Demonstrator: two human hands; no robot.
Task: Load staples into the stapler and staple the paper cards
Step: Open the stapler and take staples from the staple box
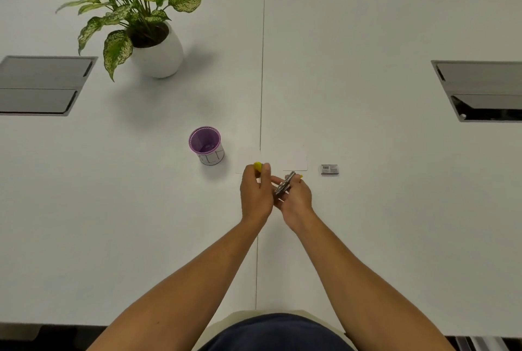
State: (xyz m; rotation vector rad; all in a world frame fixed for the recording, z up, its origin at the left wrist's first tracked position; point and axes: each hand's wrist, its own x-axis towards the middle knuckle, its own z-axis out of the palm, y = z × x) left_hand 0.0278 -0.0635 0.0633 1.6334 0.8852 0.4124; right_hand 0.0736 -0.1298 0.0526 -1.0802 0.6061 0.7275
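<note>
A small yellow stapler is swung open between both hands above the white table. My left hand (256,192) grips its yellow top (257,165), of which only the tip shows. My right hand (296,198) holds the metal staple channel (284,184), which tilts up toward the far right. White paper cards (295,159) lie flat on the table just beyond my hands, faint against the tabletop. A small grey staple box (329,169) rests to the right of the cards.
A purple mesh pen cup (205,145) stands left of the cards. A potted plant in a white pot (158,51) sits at the far left. Recessed cable hatches lie at the left edge (42,85) and the right edge (480,90).
</note>
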